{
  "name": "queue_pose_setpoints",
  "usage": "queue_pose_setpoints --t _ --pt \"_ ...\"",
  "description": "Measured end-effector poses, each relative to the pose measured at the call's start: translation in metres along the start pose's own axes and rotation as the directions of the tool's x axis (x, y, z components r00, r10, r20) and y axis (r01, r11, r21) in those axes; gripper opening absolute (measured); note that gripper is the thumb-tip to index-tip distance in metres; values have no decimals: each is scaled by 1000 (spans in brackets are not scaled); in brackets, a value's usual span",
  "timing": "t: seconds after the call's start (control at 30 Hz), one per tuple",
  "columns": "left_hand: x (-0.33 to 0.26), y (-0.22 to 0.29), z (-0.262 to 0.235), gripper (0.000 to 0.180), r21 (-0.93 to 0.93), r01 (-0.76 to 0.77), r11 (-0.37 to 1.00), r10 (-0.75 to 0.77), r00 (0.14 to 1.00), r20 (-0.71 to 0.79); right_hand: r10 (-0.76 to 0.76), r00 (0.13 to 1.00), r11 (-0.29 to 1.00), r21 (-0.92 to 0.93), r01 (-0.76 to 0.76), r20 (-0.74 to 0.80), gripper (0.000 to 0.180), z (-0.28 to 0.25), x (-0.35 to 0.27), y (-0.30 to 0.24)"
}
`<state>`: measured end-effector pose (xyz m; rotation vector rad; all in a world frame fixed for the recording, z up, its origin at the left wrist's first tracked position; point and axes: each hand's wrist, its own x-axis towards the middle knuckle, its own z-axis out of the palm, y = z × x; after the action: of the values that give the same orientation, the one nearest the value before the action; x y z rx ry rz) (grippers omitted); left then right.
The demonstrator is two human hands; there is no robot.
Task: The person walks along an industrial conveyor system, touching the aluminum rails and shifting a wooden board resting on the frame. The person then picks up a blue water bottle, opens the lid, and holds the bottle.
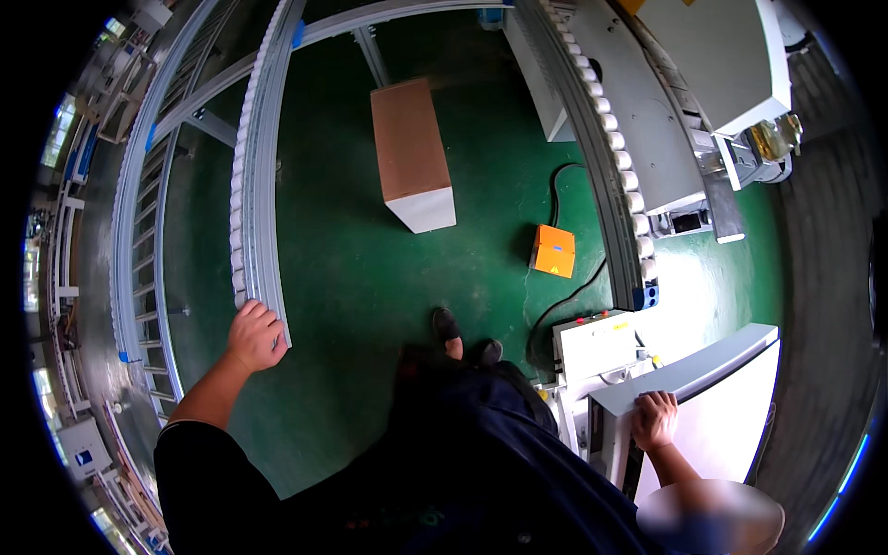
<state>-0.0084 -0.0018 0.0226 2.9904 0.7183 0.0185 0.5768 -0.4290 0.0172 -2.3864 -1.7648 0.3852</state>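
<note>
My left hand (pixel 259 335) is closed over the near end of a grey metal conveyor rail (pixel 265 203), which carries a row of white rollers along its left side. On the right, my right hand (pixel 655 421) has its fingers curled over the edge of a white cabinet-like unit (pixel 721 416) with a grey top. Part of my right forearm lies behind a blurred patch. Beside that unit is a white control box (pixel 592 347) with red buttons. Both my feet show on the floor between the two sides.
A brown-topped white box (pixel 407 139) stands on the green floor ahead. An orange foot pedal (pixel 553 251) lies nearer, with a black cable (pixel 566 301) looping past it. Another roller rail (pixel 601 185) borders the right, beside grey machinery. A ladder-like metal frame (pixel 148 250) runs along the left.
</note>
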Motion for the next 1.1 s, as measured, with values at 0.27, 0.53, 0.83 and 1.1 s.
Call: queue_pose_setpoints --t 0.27,0.53,0.83,1.1 --pt "-1 3 5 11 52 -13 999 11 1000 26 62 998 997 -35 -63 -19 10 0 -5 -1" --pt "-16 3 8 11 98 -22 995 28 998 -52 110 994 991 -68 -111 -18 9 7 -10 -4" --pt "-11 -1 9 12 95 -14 995 15 1000 -16 118 993 988 -99 -119 -17 15 10 -11 3" --pt "-9 -6 17 15 67 -87 994 92 993 -79 147 989 984 -106 -144 22 20 8 -12 6"
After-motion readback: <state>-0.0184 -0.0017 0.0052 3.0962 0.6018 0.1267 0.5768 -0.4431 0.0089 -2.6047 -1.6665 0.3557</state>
